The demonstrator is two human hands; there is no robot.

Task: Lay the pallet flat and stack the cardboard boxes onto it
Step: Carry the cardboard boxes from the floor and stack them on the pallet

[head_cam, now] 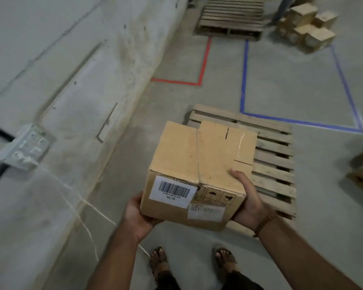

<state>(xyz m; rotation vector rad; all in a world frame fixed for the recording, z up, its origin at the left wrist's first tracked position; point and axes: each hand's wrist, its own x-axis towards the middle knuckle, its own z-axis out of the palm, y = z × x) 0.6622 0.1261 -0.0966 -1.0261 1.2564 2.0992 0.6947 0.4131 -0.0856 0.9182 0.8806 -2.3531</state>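
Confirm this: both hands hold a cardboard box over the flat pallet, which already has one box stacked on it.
Wrong on one count. In the head view the left hand and right hand do hold the cardboard box over the flat pallet, but the visible slats are bare.

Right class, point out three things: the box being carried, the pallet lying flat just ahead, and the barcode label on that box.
cardboard box (pixel 194 155): head view, middle of its top face.
wooden pallet (pixel 274 162): head view, a bare slat right of the box.
barcode label (pixel 173 190): head view, centre of the white sticker.
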